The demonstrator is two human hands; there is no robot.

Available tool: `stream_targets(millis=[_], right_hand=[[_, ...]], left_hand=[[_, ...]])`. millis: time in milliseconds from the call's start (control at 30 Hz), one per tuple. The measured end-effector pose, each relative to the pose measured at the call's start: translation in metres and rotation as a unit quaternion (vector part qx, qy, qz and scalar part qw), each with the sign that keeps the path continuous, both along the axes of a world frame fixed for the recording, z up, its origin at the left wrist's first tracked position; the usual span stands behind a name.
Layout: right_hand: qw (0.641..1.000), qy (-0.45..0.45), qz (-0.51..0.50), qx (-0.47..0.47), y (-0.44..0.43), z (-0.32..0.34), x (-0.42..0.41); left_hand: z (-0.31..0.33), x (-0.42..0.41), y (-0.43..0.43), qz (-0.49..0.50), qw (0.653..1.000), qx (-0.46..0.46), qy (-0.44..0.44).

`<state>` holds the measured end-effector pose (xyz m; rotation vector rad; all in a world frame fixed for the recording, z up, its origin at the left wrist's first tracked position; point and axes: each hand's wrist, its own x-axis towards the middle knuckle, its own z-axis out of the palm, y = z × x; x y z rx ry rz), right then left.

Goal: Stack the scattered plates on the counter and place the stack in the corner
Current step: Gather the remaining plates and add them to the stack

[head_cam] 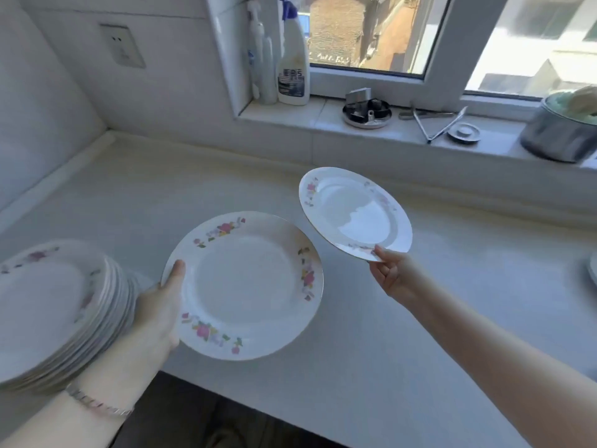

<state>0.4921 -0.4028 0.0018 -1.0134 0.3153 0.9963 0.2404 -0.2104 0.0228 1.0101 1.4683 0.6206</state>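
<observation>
My left hand grips the left rim of a white floral plate, held level above the counter's front edge. My right hand pinches the near rim of a second floral plate, lifted and tilted over the middle of the counter. A tall stack of several matching plates rests at the lower left of the white counter, just left of my left forearm. The rim of another plate shows at the right frame edge.
The counter meets tiled walls in a corner at the far left. On the windowsill stand spray bottles, a metal dish, tongs, a small lid and a metal pot.
</observation>
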Motion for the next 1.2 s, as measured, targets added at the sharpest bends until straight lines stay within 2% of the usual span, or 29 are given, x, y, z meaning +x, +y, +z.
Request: stream_targets(millis=[267, 433, 633, 800, 867, 933, 1067, 1200], right_hand=[[0.990, -0.040, 0.128, 0.034, 0.153, 0.020, -0.144], [0.978, -0.085, 0.191, 0.009, 0.209, 0.021, -0.203], [0.968, -0.114, 0.223, -0.017, 0.241, 0.017, -0.231], [0.968, -0.114, 0.219, -0.033, 0.254, 0.019, -0.231], [0.969, -0.112, 0.218, -0.034, 0.259, 0.019, -0.231], [0.968, -0.111, 0.220, -0.039, 0.263, 0.020, -0.231], [0.969, -0.105, 0.222, -0.043, 0.265, 0.018, -0.230], [0.962, -0.121, 0.239, -0.057, 0.265, 0.018, -0.227]], left_hand=[[0.041, -0.165, 0.123, 0.147, 0.984, 0.088, 0.047], [0.033, -0.236, 0.165, 0.208, 0.976, 0.049, 0.043], [0.012, -0.259, 0.189, 0.210, 0.977, 0.023, 0.036], [0.000, -0.259, 0.194, 0.180, 0.982, 0.028, 0.056], [-0.006, -0.261, 0.199, 0.143, 0.983, 0.063, 0.092], [-0.010, -0.265, 0.203, 0.065, 0.977, 0.114, 0.165], [-0.020, -0.281, 0.208, -0.086, 0.923, 0.176, 0.331], [-0.028, -0.287, 0.209, -0.148, 0.878, 0.185, 0.415]])
